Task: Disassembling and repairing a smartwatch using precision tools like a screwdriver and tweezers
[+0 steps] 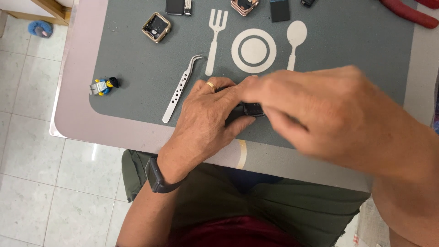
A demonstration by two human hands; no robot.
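My left hand and my right hand meet over the near middle of a grey mat. Between their fingers sits a small black device, mostly hidden, so its exact shape is unclear. Both hands grip it, the left with a gold ring on one finger and a dark band on the wrist. The right hand is blurred. Curved silver tweezers lie on the mat just left of my left hand.
A gold watch case lies at the mat's far left, with other small watch parts along the far edge. A toy figure lies at the left. Red tool handles sit far right. The table edge is close to my lap.
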